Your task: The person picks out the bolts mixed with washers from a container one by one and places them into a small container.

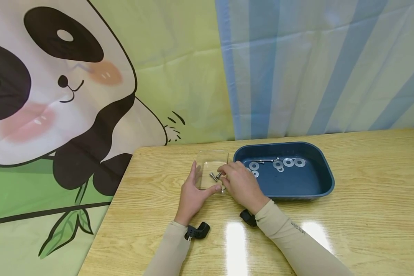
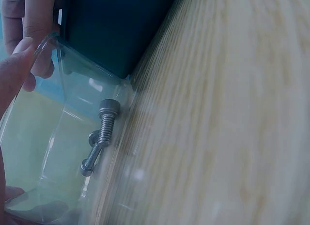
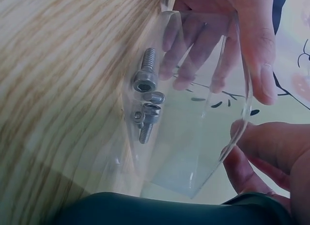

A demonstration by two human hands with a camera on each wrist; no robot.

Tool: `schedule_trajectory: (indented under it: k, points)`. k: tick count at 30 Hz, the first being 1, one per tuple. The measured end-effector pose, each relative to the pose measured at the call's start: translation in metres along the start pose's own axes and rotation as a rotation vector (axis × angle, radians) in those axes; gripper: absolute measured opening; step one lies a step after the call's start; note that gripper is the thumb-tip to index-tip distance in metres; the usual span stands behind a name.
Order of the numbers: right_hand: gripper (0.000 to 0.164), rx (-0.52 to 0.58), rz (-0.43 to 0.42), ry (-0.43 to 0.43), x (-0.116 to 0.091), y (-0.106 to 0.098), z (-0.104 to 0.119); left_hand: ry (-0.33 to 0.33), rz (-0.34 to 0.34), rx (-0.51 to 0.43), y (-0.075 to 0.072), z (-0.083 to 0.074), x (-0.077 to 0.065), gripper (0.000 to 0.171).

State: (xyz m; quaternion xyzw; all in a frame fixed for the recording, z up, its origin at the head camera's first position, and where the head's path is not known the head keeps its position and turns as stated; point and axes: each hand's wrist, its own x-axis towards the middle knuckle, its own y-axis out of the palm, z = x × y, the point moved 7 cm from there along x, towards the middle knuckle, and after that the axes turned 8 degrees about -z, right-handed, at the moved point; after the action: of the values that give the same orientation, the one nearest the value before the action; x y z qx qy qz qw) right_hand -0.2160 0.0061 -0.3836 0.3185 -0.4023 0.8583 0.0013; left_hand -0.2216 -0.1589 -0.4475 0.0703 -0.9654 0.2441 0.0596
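Note:
A clear plastic box [image 1: 212, 156] stands on the table, and my left hand [image 1: 193, 197] grips it from the left with the thumb over its near side. Several silver socket-head bolts lie inside, among them a large bolt [image 2: 107, 122] and a smaller bolt [image 3: 151, 112]. Over the box's right side is my right hand [image 1: 243, 187], with thumb and fingers bent close together at the rim [image 3: 246, 101]. No bolt shows between those fingertips in the right wrist view; whether they touch the rim is unclear.
Right of the box sits a dark blue tray [image 1: 326, 172] close against it, holding several flat washers [image 1: 288, 162] and thin screws [image 1: 262, 161]. A wooden table [image 1: 376, 199] lies beneath. Behind hangs a cloth [image 1: 193, 76] with a printed panda and stripes.

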Motion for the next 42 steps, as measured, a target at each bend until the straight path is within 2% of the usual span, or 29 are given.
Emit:
schedule_trajectory:
  k: [19, 42]
  points:
    - [0.022, 0.025, -0.014, 0.045, 0.003, -0.015, -0.001, 0.001, 0.005, -0.007, -0.001, 0.001, 0.000, 0.121]
    - [0.024, -0.012, -0.051, 0.093, -0.002, -0.034, -0.021, 0.018, 0.005, 0.001, 0.001, 0.002, 0.001, 0.120]
